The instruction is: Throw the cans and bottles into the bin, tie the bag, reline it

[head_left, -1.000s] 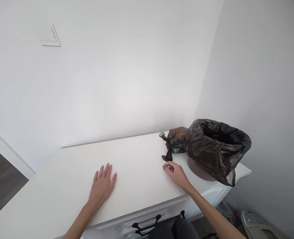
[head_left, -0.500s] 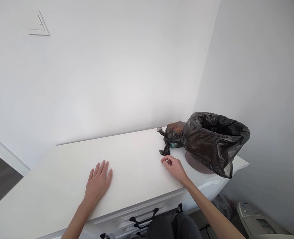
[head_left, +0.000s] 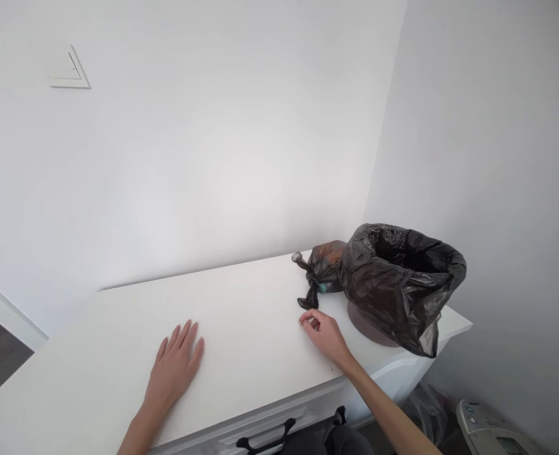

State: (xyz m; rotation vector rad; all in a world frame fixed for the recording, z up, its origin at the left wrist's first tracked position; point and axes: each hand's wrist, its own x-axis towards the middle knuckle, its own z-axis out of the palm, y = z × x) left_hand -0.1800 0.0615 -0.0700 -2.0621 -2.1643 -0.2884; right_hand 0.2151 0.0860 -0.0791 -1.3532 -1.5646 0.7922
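Note:
My left hand [head_left: 174, 366] lies flat on the white cabinet top [head_left: 241, 316], palm down with its fingers spread. Further right, my right hand [head_left: 324, 337] rests on the same surface with thumb and fingertips pinched together; whatever may be between them is too small to make out. Just beyond those fingertips sits a small knotted black plastic bag [head_left: 324, 268], with something orange-brown and a teal cap showing through. To its right stands a brown bin [head_left: 367, 323] lined with a black bin bag [head_left: 388, 297], its mouth gaping and its edge folded over the rim.
A white wall with a light switch [head_left: 73, 69] rises behind the cabinet, meeting another wall at the right. Black drawer handles [head_left: 270, 439] stick out from the cabinet front. A beige machine [head_left: 490, 433] with buttons and crumpled clear plastic [head_left: 426, 411] are on the floor at lower right.
My view has tilted up slightly, so everything sits lower and a little further left. Both hands keep the same poses on the cabinet top. The bags and bin have not moved.

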